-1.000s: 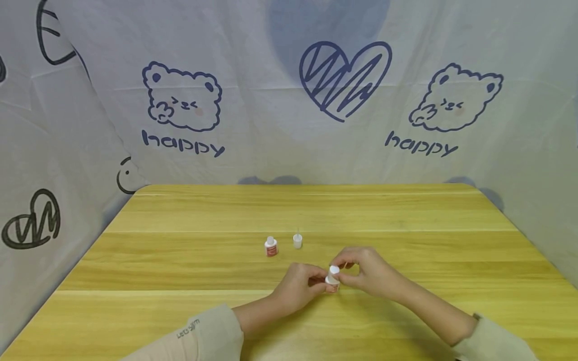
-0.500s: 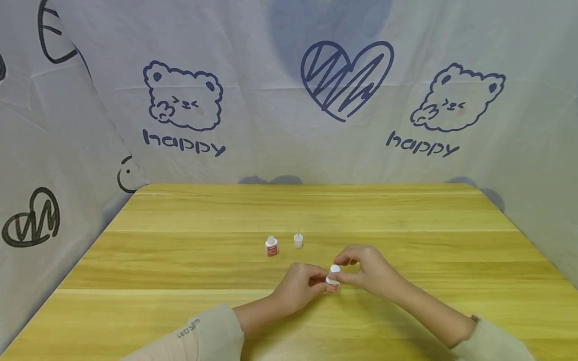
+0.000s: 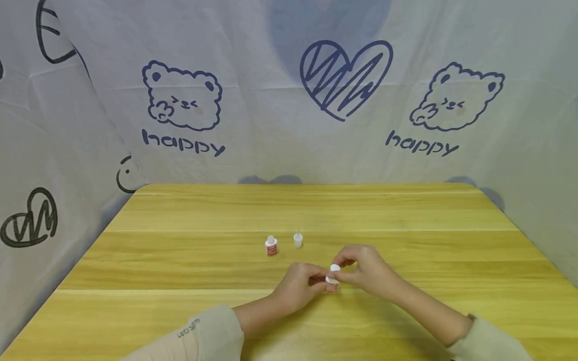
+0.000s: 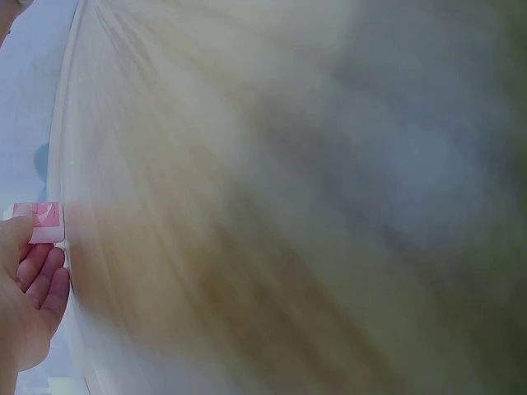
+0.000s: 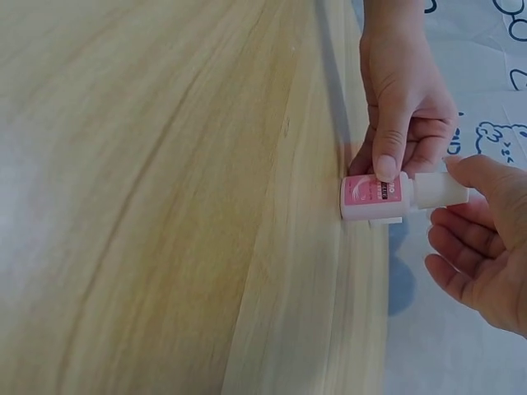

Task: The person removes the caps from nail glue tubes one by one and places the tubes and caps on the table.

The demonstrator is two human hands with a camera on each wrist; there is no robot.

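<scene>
A small white bottle with a pink label (image 5: 370, 197) stands upright on the wooden table, under both hands. The left hand (image 3: 295, 288) pinches its body between thumb and fingers, the thumb lying over the label in the right wrist view. On the bottle's neck sits a white cap (image 5: 438, 190), which the right hand (image 3: 372, 273) grips with thumb and index finger. The other right fingers are loosely curled below the cap in the right wrist view. Only part of the bottle shows beside the left hand in the left wrist view.
Farther back on the table (image 3: 180, 265) stands a second small bottle (image 3: 271, 246) with a red label. Right of it is a loose white cap (image 3: 298, 240) with a thin stem pointing up. A printed cloth (image 3: 266, 115) hangs behind the table.
The right thumb and fingers have shifted slightly around the cap. Left hand, bottle, second bottle and loose cap stay in place.
</scene>
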